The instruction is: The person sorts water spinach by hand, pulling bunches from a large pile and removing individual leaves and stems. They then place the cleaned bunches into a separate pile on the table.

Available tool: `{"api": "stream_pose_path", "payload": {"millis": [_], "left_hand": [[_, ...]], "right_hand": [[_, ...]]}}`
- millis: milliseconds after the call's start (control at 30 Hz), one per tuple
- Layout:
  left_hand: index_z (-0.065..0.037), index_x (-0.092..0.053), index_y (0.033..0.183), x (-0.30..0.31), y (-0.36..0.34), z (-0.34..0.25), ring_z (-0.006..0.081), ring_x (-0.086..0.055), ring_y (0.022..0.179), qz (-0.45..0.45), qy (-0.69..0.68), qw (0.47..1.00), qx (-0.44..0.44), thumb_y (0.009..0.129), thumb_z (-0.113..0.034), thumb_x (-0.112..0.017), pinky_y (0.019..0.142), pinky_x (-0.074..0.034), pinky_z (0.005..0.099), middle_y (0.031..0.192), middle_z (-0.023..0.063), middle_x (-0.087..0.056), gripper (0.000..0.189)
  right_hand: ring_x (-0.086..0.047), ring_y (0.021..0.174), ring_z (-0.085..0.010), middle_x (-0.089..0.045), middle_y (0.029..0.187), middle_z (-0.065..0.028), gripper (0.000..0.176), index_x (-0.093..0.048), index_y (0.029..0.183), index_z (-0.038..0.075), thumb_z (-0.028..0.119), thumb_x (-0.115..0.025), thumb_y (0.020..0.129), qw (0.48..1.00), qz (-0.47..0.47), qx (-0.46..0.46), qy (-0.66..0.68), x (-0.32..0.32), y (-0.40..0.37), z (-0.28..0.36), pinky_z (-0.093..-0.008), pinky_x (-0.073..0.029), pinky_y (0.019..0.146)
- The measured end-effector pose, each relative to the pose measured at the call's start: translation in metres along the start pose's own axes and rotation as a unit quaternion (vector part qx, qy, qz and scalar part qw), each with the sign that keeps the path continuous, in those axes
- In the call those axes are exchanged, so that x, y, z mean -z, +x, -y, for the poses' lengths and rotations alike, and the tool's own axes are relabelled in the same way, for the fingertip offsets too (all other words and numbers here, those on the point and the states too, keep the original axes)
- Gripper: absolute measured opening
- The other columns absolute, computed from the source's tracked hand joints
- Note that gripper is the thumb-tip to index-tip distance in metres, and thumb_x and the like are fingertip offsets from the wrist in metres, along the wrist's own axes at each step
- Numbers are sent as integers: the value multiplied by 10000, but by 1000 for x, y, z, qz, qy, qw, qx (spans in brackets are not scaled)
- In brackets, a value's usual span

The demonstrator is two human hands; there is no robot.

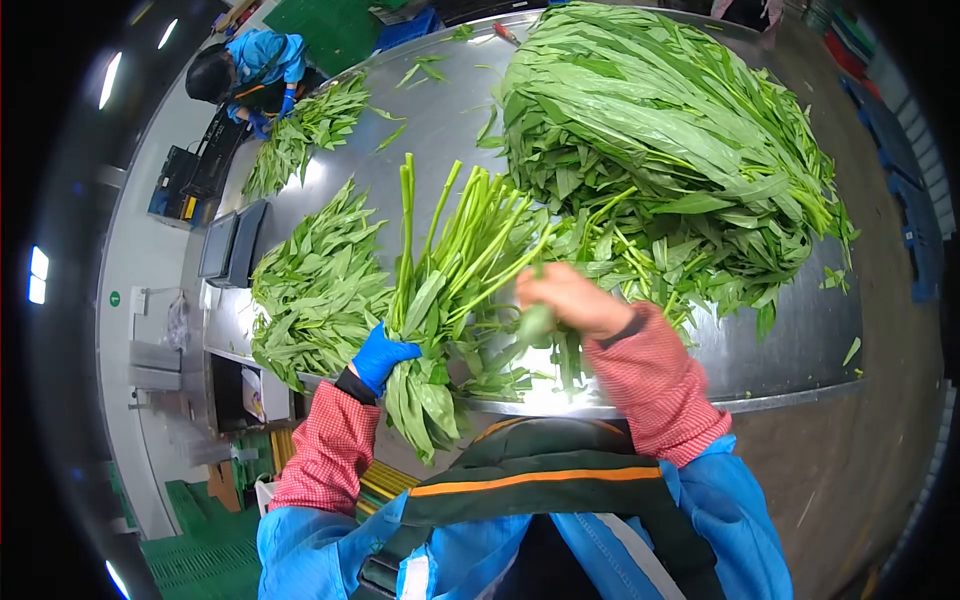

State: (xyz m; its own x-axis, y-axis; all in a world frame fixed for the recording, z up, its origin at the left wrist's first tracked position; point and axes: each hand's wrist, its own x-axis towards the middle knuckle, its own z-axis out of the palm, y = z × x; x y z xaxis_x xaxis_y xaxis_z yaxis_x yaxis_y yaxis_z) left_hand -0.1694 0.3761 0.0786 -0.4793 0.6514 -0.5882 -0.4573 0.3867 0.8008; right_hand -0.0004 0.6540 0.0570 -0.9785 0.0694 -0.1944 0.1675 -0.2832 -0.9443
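- Bunch of leafy stalks (440, 290): upright at the near edge of the steel table (780, 350), with its leaves hanging over the table rim
- Left hand (383, 355): blue-gloved, closed round the bunch
- Right hand (572, 298): blurred, fingers curled on a stalk (535, 322) above the table's near edge
- Big heap of greens (660, 130): on the table's far right
- Smaller pile (315, 290): on the table's left side
- Person in blue (255, 65): at the table's far left end

The right hand (572, 298) is motion-blurred; the greens bunch (440, 290) partly hides the left hand (382, 355).
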Motion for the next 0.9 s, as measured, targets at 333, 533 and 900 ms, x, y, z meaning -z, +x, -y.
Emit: {"api": "stream_pose_path", "payload": {"millis": [333,533,900], "left_hand": [[-12,-442,1324,18,-11,14,243,-638,977,80,-114,990,22,759,-81,-625,869,-518,366,1146,147,-617,597],[9,-461,1308,-2,-16,10,245,-625,1002,87,-86,992,9,762,-117,-617,891,-499,358,1172,149,-605,582],[-12,-527,1224,42,-21,26,202,-627,913,96,-64,993,24,872,-219,-621,826,-513,344,1055,109,-610,419]], "right_hand": [[-602,863,-165,-629,1026,-123,410,-581,1100,-30,295,-652,861,970,-178,161,-22,-4,10,7,-298,-487,803],[-595,707,-107,-648,889,-55,382,-565,1158,10,180,-680,835,995,-69,66,-32,-11,29,12,-245,-488,669],[-572,539,-162,-601,740,-86,406,-563,1015,76,423,-661,828,966,-128,118,-193,69,-49,3,-303,-459,510]]}}
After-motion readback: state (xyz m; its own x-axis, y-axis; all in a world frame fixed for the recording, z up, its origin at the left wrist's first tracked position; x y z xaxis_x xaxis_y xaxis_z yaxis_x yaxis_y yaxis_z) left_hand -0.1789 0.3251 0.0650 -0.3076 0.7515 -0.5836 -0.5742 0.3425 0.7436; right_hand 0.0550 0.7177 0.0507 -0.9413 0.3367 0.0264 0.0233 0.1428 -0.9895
